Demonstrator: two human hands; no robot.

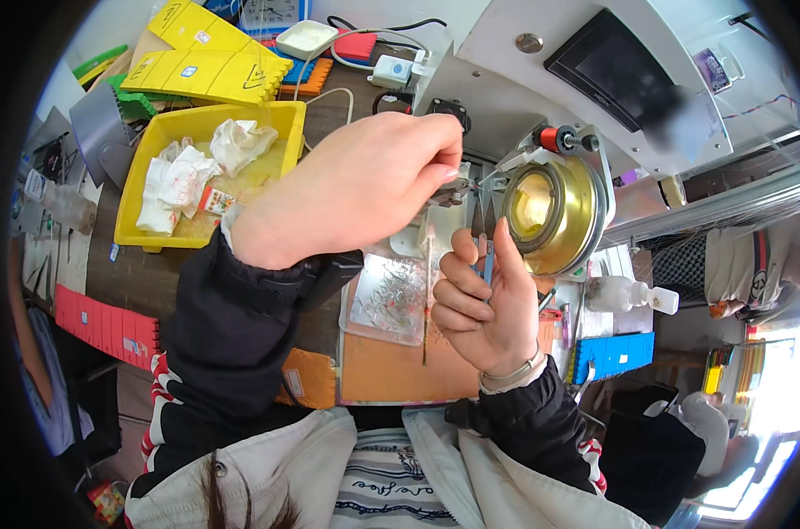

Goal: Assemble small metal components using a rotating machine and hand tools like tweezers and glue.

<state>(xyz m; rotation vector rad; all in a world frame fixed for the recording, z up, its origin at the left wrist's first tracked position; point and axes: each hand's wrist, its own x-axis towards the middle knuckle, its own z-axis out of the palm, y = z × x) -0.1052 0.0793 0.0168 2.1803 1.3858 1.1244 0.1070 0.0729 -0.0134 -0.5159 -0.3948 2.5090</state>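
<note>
My left hand (pixel 364 181) reaches across to the machine's small metal working head (pixel 453 191). Its thumb and forefinger are pinched together there, and whatever lies between them is too small or hidden to make out. Close by on the right, my right hand (pixel 492 309) is closed around a pair of blue-grey tweezers (pixel 487 260), with the dark points upward and slightly apart. Just beyond these fingers is a round gold-coloured disc (pixel 585 216) on the machine. Below my left wrist, a clear shallow tray (pixel 386 300) holds many small thin metal pieces resembling hooks.
A yellow bin (pixel 298 132) with crumpled white tissues stands left. Yellow notched foam boards (pixel 201 75) lie behind it; a red one (pixel 107 326) and a blue one (pixel 613 355) flank the bench. The machine's dark screen (pixel 607 70) rises at back right, above a clear bottle (pixel 616 294).
</note>
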